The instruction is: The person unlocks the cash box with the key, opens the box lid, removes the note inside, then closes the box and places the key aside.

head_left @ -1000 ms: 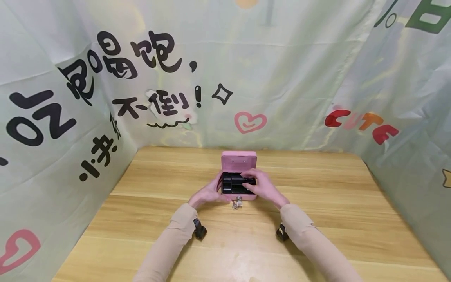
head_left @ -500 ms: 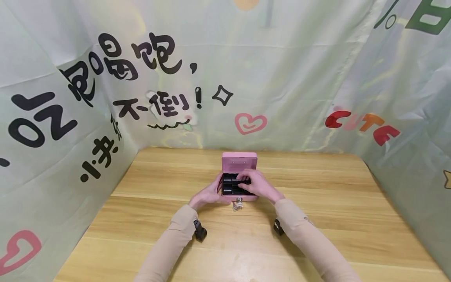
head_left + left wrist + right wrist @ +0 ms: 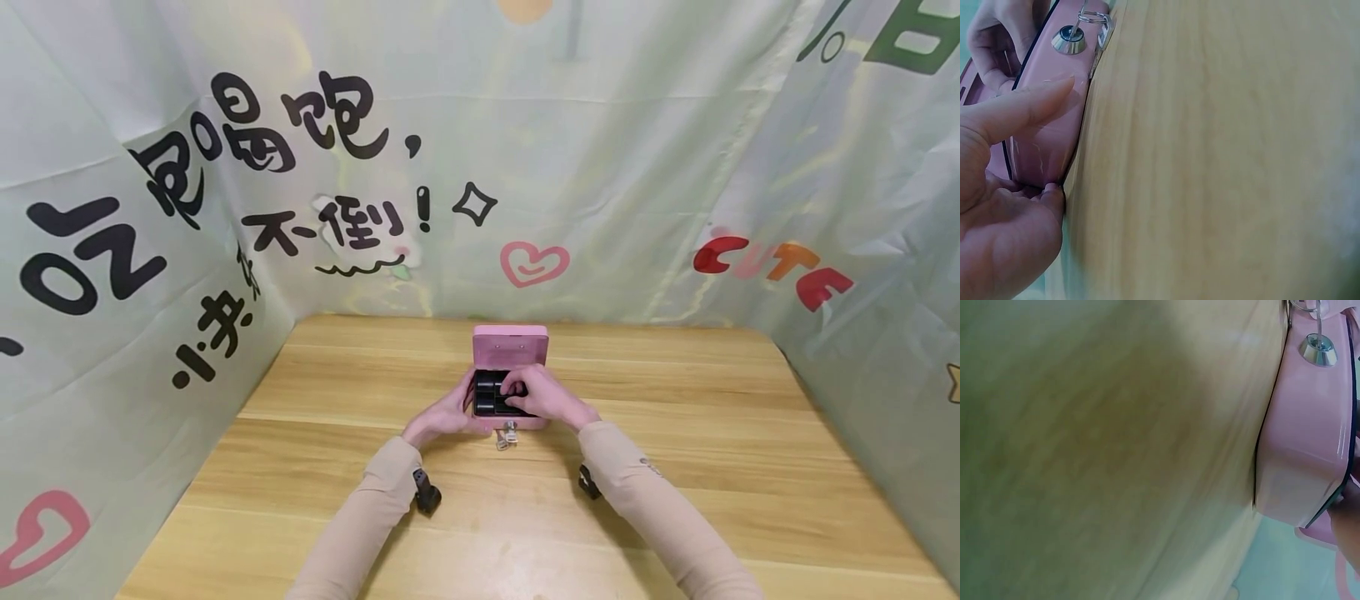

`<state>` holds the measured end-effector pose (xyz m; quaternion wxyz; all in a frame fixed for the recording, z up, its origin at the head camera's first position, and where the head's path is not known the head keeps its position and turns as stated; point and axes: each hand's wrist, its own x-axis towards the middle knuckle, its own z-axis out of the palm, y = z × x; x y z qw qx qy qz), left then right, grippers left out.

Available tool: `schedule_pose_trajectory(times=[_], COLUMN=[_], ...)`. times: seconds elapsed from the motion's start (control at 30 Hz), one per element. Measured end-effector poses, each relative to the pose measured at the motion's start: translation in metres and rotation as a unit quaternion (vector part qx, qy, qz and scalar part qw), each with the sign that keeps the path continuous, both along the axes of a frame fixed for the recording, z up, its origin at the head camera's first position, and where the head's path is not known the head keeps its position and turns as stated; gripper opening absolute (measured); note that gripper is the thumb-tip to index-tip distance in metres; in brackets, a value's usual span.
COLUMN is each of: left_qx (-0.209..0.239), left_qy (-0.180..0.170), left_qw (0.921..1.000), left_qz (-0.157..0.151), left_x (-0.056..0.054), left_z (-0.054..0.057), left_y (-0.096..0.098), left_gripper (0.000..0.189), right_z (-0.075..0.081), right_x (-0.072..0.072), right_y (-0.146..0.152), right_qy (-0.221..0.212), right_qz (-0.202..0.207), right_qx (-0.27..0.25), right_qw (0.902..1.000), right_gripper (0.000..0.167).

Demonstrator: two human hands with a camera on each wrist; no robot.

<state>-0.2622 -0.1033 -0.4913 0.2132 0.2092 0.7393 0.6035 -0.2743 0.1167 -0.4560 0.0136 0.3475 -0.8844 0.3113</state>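
A pink cash box [image 3: 532,422] stands on the wooden table with its lid [image 3: 510,343] raised at the back. Inside lies a black compartment tray [image 3: 484,404]. My left hand [image 3: 448,410] grips the box's left side; in the left wrist view the thumb lies along the front wall and the other fingers wrap the lower corner. Over the tray, my right hand [image 3: 551,396] reaches in from the right, thumb and fingers bent close together. I cannot tell whether they pinch the tray. A key sits in the silver lock [image 3: 1069,41] on the front wall.
Keys [image 3: 502,442] on a ring hang from the lock down to the tabletop [image 3: 510,533]. Printed cloth [image 3: 615,167] closes off the back and both sides. Small black wrist cameras [image 3: 427,493] sit under the sleeves.
My right hand has moved a little left across the tray, and its thumb and fingers have drawn closer together. The left hand and the box stay in place.
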Motion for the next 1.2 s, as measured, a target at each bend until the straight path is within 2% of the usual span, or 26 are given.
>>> schedule_pose_trajectory(times=[0.4, 0.87, 1.03, 1.2], left_qx=[-0.007, -0.016, -0.022, -0.023], left_qy=[-0.004, 0.003, 0.001, 0.003], left_qw=[0.9999, 0.9997, 0.9994, 0.9995], left_qz=[0.011, 0.017, 0.026, 0.023], left_x=[0.001, 0.000, 0.000, -0.001], left_z=[-0.001, 0.000, -0.002, -0.003], left_y=[-0.001, 0.000, 0.000, -0.001], left_gripper=[0.122, 0.121, 0.119, 0.121], right_z=[-0.003, 0.003, 0.007, 0.008], right_x=[0.000, -0.001, 0.000, 0.003], right_y=[-0.001, 0.000, 0.002, 0.006], right_qy=[-0.019, 0.040, 0.039, 0.032], right_qz=[-0.005, 0.003, -0.010, -0.033], right_qx=[-0.006, -0.049, -0.054, -0.062], right_qw=[0.9998, 0.9980, 0.9977, 0.9970], right_gripper=[0.008, 0.009, 0.009, 0.009])
